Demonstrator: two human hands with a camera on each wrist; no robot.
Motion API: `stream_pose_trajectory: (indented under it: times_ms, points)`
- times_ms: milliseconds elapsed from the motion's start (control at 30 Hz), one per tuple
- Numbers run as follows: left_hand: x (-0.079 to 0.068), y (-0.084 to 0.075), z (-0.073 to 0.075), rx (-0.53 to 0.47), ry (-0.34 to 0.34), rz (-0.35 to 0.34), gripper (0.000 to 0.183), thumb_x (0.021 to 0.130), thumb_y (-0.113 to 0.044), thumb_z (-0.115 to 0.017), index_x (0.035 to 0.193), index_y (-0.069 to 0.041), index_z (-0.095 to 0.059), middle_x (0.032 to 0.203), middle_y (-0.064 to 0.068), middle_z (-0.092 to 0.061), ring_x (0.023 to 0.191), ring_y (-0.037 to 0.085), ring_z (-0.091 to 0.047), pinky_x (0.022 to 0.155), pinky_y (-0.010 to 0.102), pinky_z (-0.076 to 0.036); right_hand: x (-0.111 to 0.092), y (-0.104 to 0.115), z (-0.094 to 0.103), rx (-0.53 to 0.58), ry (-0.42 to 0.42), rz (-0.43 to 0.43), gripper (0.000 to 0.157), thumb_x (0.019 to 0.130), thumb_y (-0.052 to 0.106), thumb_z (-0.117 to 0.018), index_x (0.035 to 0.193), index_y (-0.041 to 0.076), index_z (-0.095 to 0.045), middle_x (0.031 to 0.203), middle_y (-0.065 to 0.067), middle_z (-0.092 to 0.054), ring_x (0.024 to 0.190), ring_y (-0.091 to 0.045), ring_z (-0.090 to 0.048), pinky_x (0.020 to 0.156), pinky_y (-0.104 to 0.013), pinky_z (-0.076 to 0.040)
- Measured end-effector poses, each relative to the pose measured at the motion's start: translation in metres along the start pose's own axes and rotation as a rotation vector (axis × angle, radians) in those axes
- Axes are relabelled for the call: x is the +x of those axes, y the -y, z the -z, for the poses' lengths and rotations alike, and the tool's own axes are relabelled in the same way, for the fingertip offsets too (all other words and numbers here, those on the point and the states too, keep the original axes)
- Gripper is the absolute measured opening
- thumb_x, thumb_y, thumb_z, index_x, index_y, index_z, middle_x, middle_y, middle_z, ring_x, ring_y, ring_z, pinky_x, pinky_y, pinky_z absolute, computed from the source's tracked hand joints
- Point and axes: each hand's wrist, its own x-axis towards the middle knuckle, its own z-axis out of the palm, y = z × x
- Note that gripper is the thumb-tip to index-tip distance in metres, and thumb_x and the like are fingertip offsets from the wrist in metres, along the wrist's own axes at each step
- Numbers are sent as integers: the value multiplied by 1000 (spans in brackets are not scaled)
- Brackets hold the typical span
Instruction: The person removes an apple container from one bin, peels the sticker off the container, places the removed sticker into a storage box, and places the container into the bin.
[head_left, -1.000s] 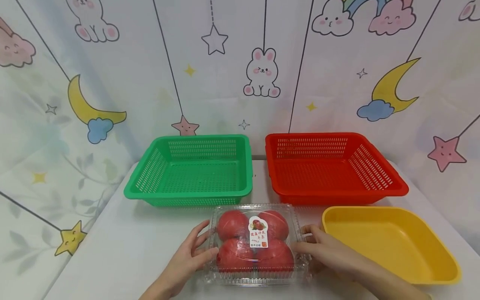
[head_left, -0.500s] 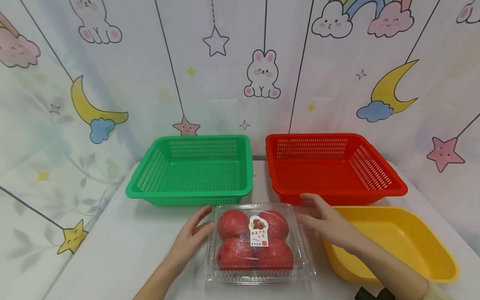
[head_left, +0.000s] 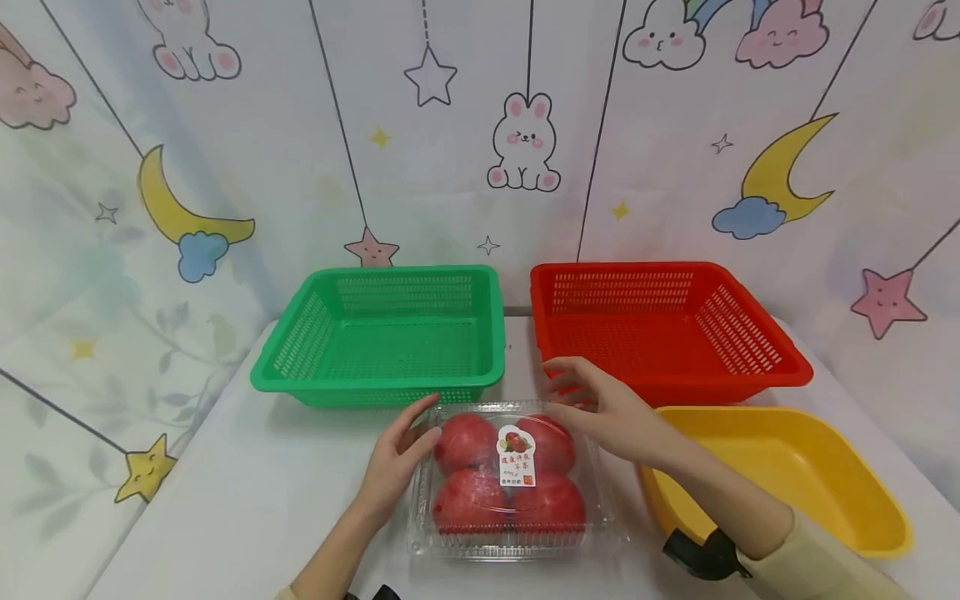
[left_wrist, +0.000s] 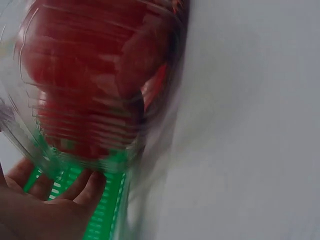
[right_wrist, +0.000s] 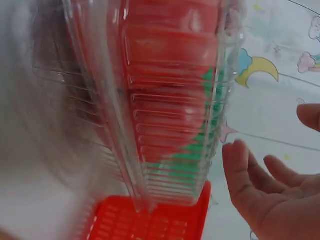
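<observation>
A clear plastic clamshell box (head_left: 517, 546) of red apples (head_left: 471, 502) sits on the table, its lid down and a white label (head_left: 517, 457) on top. My left hand (head_left: 396, 457) is at the box's far left corner, fingers loosely bent. In the left wrist view the fingertips (left_wrist: 92, 182) are close to the box edge; contact is unclear. Over the far right corner hovers my right hand (head_left: 611, 412), thumb and fingers spread. The right wrist view shows that hand (right_wrist: 280, 192) apart from the box wall, with nothing in its grasp.
Behind the box stand a green basket (head_left: 375, 386) on the left and a red basket (head_left: 675, 387) on the right. A yellow tray (head_left: 806, 483) lies to the right, partly under my right forearm. A patterned cloth (head_left: 450, 167) hangs behind the table (head_left: 247, 500).
Both hands have slid away from me along the box's sides to its far corners, the right rising higher over the rim. The box has stayed in place.
</observation>
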Motion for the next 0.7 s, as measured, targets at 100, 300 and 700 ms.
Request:
stream_pose_trajectory:
  times_ms: [100,300,700]
  points:
    - [2,6,-2,-33,14,-26,51,100,-6,-58,149,-2,-46,156,18,-36,134,41,-46,99,28,-48,8,2,-4,-9,66,27,49,94,24,-72,138,11,-53,125,-8,-63,111,-27,-61,87,-40,-56]
    - [-1,11,-1,-24,-5,-57,51,100,-4,-57,149,-3,-46,156,17,-38,129,37,-51,96,27,-49,24,-1,-16,-10,212,101,42,93,22,-72,131,10,-60,125,-9,-64,107,-22,-63,86,-34,-56]
    - [1,11,-1,-17,9,-45,50,100,-6,-57,149,-4,-46,156,18,-38,133,42,-47,98,27,-48,36,7,-16,-95,358,103,36,90,22,-77,122,9,-66,115,-5,-66,100,-21,-66,83,-38,-58]
